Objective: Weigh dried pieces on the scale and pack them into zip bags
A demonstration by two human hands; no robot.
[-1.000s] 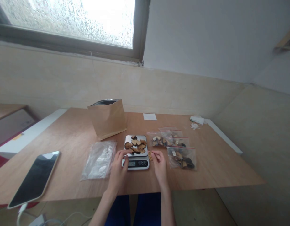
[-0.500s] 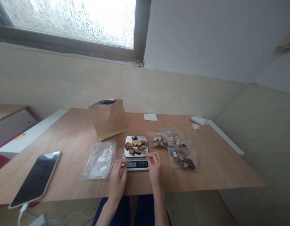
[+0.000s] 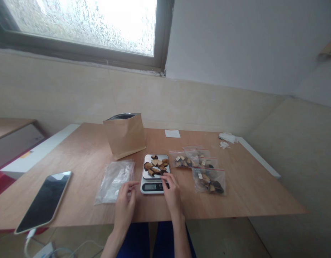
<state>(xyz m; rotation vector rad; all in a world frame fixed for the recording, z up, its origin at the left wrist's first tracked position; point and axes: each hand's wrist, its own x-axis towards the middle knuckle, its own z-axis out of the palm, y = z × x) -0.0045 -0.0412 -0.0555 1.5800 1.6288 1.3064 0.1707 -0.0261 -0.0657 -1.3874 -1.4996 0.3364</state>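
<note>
Scale point(image 3: 154, 187) on desk point(image 3: 82, 179), long axis pointing away from person, display end nearest; dried slices point(image 3: 155, 163) on pan, mixed directions; left hand point(image 3: 124, 200) grip loose, empty; right hand point(image 3: 172, 195) at dark slice point(image 3: 163, 172), can't tell if pinched.

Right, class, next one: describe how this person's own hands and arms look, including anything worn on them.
The left hand and the right hand are both bare, without gloves. No sleeve shows on either forearm as far as the picture reaches. Any small ring or marking would be too fine to tell. Blue clothing covers the legs below.
</note>
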